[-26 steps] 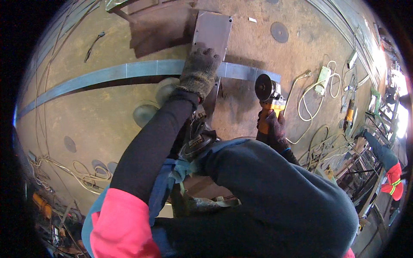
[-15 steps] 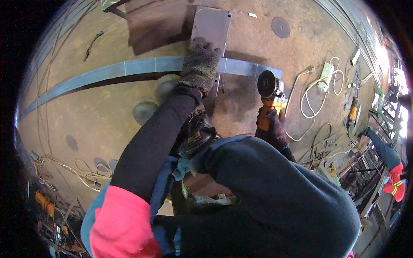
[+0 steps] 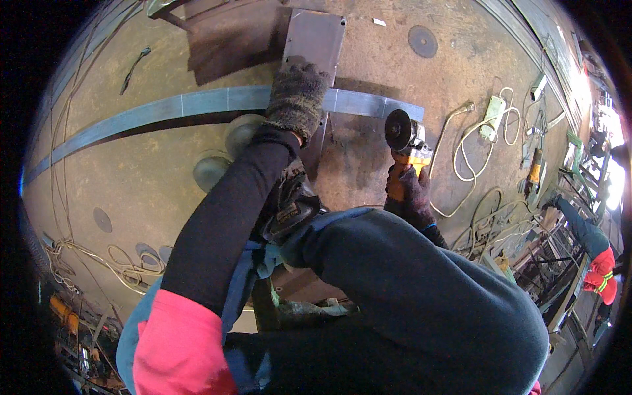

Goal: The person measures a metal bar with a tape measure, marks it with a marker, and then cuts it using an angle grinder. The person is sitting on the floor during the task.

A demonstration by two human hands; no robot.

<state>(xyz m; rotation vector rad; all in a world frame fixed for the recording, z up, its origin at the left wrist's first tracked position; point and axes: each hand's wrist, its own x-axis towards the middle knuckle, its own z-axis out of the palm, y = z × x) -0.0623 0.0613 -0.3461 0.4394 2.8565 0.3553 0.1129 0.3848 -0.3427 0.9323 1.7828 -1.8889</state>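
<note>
My left hand (image 3: pixel 297 99), in a dark knitted glove, is closed over a long grey metal bar (image 3: pixel 197 103) that has several thin marks across it. Beneath the hand, the bar crosses a flat steel plate (image 3: pixel 315 39). My right hand (image 3: pixel 415 194), also gloved, grips an orange angle grinder (image 3: pixel 413 158) by its body. The grinder's dark disc (image 3: pixel 398 130) is close to the bar's right end; whether they touch I cannot tell.
Two round discs (image 3: pixel 210 172) lie below the bar, and another disc (image 3: pixel 422 41) is beyond it. A pale cable (image 3: pixel 461 148) loops from a power strip (image 3: pixel 492 118) at right. A second orange tool (image 3: pixel 535 166) lies farther right. Another person (image 3: pixel 599 263) is at the right edge.
The whole view has shifted slightly, so the bar, hands and grinder appear a little farther left. Both hands keep their holds. The other person's position at the right edge differs a little.
</note>
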